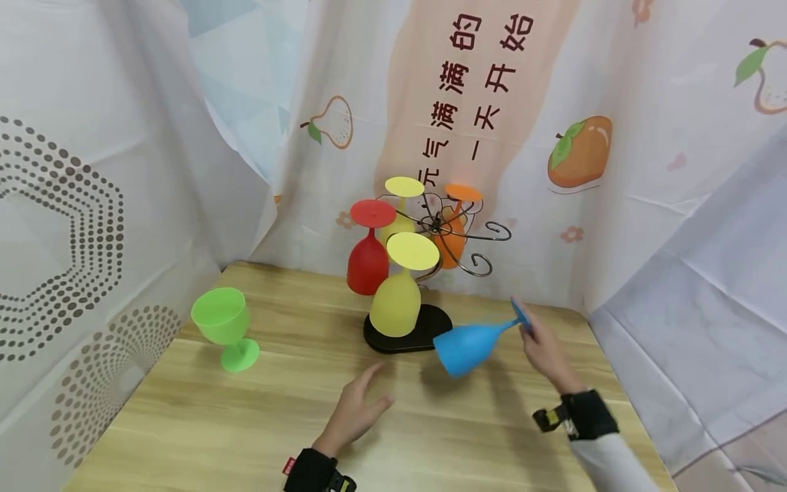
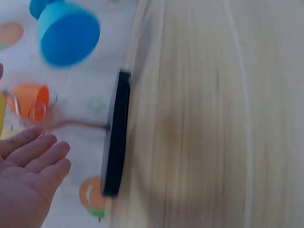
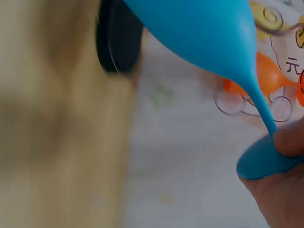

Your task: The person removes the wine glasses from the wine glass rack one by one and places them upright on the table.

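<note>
- Head view: nearest the lens, the left wristband (image 1: 310, 471) at bottom edge. Left hand (image 1: 353, 415) past it is empty, thumb and fingers spread wide, over the table (image 1: 246, 430), short of the black base (image 1: 438, 324).
- Right hand (image 1: 546, 348) grips the blue cup (image 1: 464, 347) by its foot. Cup is tilted, mouth down-left, held above the table near the base's right end.
- Wire rack (image 1: 435, 224) has the red cup (image 1: 367, 266), front yellow cup (image 1: 395, 306), back yellow cup (image 1: 404, 187) and orange cup (image 1: 455, 240) hanging mouth-down. Two curled arms on its right side are bare. Green cup (image 1: 221, 320) stands upright, well apart at left.
- My read: step in hand is bringing the blue cup to the rack. Next move probably calls for lifting it, squaring it mouth-down, sliding the stem into a bare curl.
- Left wrist view, blurry: fingers straight, nothing in them; blue cup well apart from them, mouth showing.
- Right wrist view: thumb over the foot, beside the stem; most of stem and bowl stick out past the grip. Other fingers mostly hidden, can't tell how firm.
</note>
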Tool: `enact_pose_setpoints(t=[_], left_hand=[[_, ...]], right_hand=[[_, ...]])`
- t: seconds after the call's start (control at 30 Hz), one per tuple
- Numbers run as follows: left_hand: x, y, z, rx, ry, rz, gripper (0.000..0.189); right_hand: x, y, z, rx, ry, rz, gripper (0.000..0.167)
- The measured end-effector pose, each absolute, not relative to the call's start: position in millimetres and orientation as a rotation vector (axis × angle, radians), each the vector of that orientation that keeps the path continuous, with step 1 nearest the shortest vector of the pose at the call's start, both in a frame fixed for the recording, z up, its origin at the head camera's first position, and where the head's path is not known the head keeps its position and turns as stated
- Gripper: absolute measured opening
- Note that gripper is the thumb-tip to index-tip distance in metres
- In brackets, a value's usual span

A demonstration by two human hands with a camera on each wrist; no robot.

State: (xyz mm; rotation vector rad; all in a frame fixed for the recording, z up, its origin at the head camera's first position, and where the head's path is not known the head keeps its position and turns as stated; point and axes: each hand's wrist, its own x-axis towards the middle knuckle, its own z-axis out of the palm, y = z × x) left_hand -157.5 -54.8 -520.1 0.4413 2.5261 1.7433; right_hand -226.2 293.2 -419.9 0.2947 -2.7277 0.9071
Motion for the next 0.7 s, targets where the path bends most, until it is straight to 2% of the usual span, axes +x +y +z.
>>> enact_pose_setpoints(t=[0.13,0.27,0.4,0.7], left_hand=[[-153,-39,-512,0.59,2.44,1.779,0.059],[-151,-29,-504,0.711,2.367,1.813,0.055],[-149,-24,-498,0.672,2.336,1.847,0.052],[-145,-25,-491,0.522,2.211,1.92,0.065]], right_hand=[[-198,263,-456,0.173,-2.651,1.259,0.05],[-178,233,-476,0.139,-2.563,1.526,0.051],[-169,211,-482,0.161,-2.474,1.659,0.05],[-158,195,-480,0.177,-2.459,1.703,0.05]])
